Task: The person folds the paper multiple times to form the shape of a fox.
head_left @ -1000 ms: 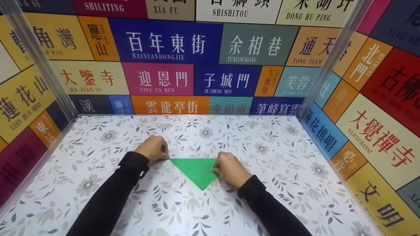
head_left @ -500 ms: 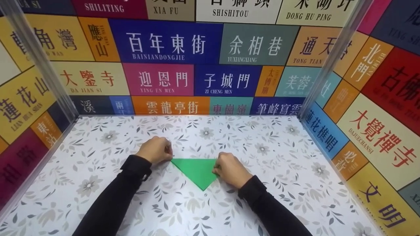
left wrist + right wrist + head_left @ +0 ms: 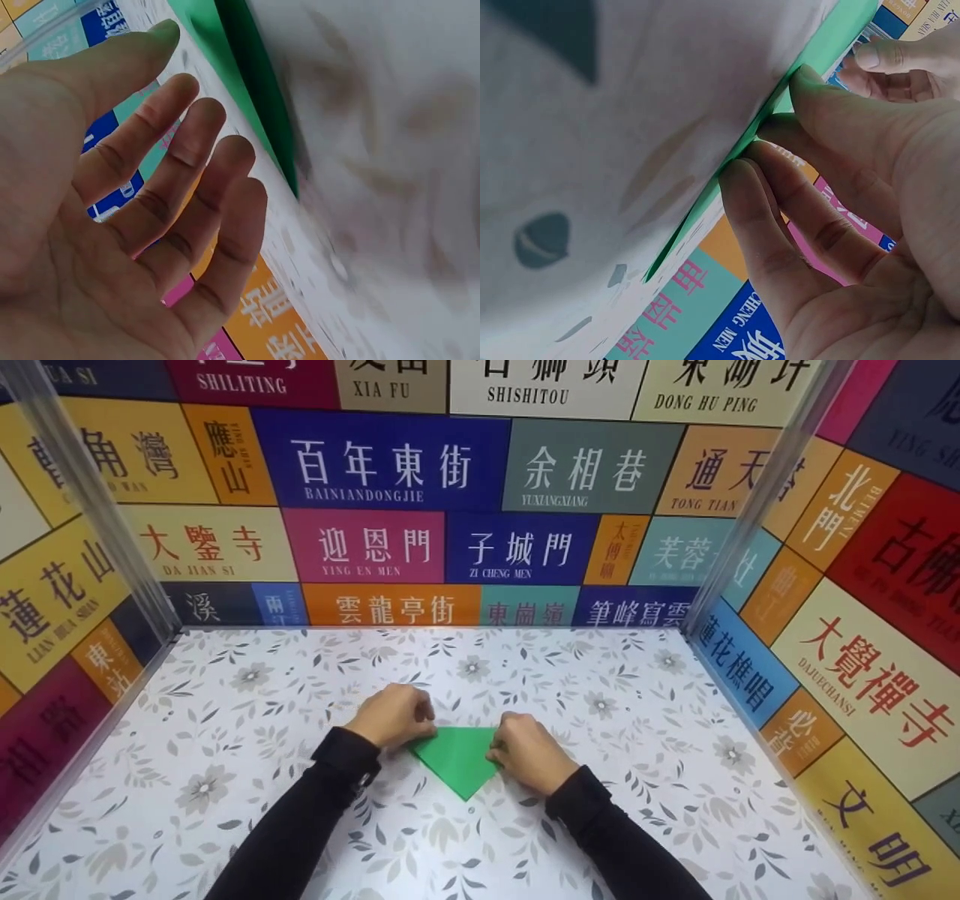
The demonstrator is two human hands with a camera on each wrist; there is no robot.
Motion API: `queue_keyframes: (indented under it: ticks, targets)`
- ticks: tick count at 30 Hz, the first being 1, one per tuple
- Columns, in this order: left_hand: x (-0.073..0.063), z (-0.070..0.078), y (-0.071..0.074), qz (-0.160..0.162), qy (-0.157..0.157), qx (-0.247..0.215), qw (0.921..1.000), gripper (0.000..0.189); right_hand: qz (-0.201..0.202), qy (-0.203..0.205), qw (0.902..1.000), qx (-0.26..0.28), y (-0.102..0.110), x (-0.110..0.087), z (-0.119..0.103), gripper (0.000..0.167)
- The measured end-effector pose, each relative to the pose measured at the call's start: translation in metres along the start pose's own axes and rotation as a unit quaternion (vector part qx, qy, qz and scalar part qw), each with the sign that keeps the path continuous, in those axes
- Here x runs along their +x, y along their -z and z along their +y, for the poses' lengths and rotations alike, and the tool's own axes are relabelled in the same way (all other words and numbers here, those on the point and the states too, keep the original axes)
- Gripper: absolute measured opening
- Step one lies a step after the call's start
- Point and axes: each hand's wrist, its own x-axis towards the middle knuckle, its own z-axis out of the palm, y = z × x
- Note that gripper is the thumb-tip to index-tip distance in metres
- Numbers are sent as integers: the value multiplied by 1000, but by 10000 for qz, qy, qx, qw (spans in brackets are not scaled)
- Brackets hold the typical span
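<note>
A green sheet of paper (image 3: 461, 757), folded into a pointed shape, lies on the table with its point toward me. At its upper left corner is my left hand (image 3: 394, 716). The left wrist view shows that hand's thumb and bent fingers (image 3: 202, 131) apart, with nothing between them, close to the edge of the paper (image 3: 259, 101); whether the thumb touches it I cannot tell. My right hand (image 3: 532, 754) grips the paper's right corner. In the right wrist view, its thumb and fingers (image 3: 754, 199) pinch the paper's edge (image 3: 829, 45). The right corner is hidden by this hand.
The table (image 3: 225, 810) has a white cover printed with grey leaves and flowers. Walls of coloured panels (image 3: 390, 457) with lettering enclose it at the back and both sides. Clear strips (image 3: 750, 502) run up the back corners.
My left hand has moved right and slightly nearer, and the paper's left corner has come inward, so the green shape is narrower. The right hand stays in nearly the same place on the paper.
</note>
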Motion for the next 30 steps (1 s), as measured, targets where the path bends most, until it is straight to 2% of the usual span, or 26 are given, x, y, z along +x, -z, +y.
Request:
queue_keyframes:
  ticks: [5,10,13,22,30]
  targets:
    - [4,14,-7,-83,-54,-24,9999,25,-74,-135,9999,-38,1,1,-1,9]
    - [6,23,-12,-252,200,-67,9995,27,-95,-228,9997,-43,2,2,-1,9]
    - [5,23,-18,-202,226,-132,9995,28,-93,-209,9997,-21,1,1,-1,9]
    - [-3,15,-34,251,140,-396,9988,25,-82,-60,9999,-39,-2,-1,-3,7]
    - [1,16,-33,210,184,-501,9984,29,-22,-75,10000,-52,1,0,0,8]
